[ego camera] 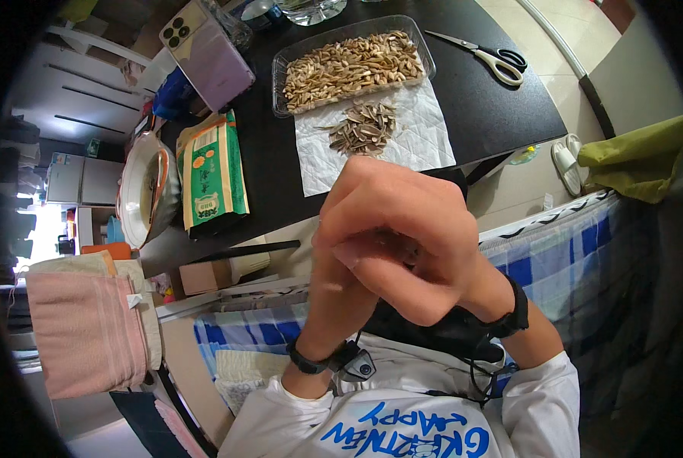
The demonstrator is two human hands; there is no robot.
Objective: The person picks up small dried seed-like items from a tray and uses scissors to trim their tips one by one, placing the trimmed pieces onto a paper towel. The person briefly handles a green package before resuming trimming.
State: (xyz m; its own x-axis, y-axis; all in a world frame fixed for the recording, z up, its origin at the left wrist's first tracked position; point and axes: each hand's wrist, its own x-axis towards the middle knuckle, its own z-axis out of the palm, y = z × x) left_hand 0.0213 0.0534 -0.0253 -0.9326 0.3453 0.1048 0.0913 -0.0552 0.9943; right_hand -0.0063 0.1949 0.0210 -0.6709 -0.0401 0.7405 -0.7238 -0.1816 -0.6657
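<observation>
My left hand (335,269) and my right hand (433,217) are held together close below the camera, fingers curled and overlapping. Much of the left hand is behind the right. Small dark bits show in the hollow between the fingers, but what they are, or whether either hand grips something, is unclear. Beyond the hands, a heap of grey-brown sunflower seed husks (364,129) lies on a white paper towel (427,134). A clear plastic tray (278,94) full of light-brown sunflower seeds (353,68) stands behind the heap, partly over the towel.
On the black table (267,172) are scissors (499,63) at right, and a green-and-tan food packet (215,166), a smartphone (215,68) and a white basin (141,194) at left. A pink towel (89,332) hangs at far left. Blue checked bedding (547,257) lies beside me.
</observation>
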